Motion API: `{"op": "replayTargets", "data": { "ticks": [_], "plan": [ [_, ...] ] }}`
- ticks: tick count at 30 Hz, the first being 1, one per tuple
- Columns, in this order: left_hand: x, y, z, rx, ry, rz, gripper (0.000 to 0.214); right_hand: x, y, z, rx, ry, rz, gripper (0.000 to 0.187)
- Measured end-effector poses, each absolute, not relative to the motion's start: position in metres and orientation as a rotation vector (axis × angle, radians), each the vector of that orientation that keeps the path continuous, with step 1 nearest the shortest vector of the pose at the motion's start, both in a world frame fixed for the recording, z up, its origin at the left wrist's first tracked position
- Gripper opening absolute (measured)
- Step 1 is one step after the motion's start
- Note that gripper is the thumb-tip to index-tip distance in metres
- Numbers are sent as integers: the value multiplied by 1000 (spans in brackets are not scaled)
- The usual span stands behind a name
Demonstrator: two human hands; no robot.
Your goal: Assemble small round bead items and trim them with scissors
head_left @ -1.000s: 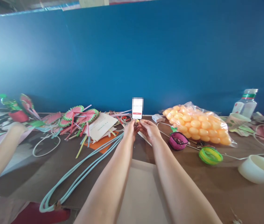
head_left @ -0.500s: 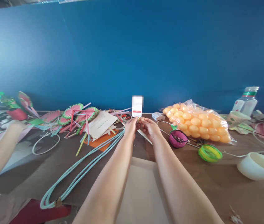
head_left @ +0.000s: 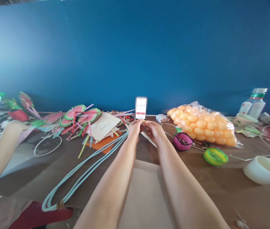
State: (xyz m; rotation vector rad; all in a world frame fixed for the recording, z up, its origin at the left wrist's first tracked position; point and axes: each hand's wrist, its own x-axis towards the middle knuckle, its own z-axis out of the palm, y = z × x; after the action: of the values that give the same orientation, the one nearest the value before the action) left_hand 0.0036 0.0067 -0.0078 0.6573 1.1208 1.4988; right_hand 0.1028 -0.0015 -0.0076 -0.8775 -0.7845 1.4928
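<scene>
Both of my arms reach forward to the middle of the table, where the hands meet. My left hand (head_left: 135, 128) is closed, its fingertips pinching a small golden piece (head_left: 143, 121) too tiny to identify. Close beside it, my right hand (head_left: 155, 129) is also closed, with thumb and fingers pressed together at the same piece. Just behind the hands a phone (head_left: 141, 108) stands upright with its screen lit; its lower edge is hidden by my fingers. A pale flat strip (head_left: 148, 139) lies under my right hand.
Left are pale blue tubes (head_left: 87, 163), paper fans (head_left: 74, 115), printed paper (head_left: 105, 126) and another person's arm (head_left: 3, 152). Right are a bag of orange balls (head_left: 202, 125), a purple pouch (head_left: 182, 141), a green-yellow ring (head_left: 215, 156), a white bowl (head_left: 256, 170) and a bottle (head_left: 253, 103). A blue wall (head_left: 135, 51) rises behind.
The view has shifted slightly. My hands stay together in front of the phone, and a little more of the golden piece shows between the fingertips.
</scene>
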Motion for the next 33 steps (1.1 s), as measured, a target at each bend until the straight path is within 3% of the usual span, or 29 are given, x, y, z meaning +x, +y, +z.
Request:
{"op": "replayTargets", "data": {
  "ticks": [19,33],
  "plan": [
    [5,2,-1,641,1062,1482,10,103,3,-10,-843,-789,1484,26],
    [5,2,-4,692,1097,1496,10,102,-1,-6,-920,-738,1485,16]
  ]
}}
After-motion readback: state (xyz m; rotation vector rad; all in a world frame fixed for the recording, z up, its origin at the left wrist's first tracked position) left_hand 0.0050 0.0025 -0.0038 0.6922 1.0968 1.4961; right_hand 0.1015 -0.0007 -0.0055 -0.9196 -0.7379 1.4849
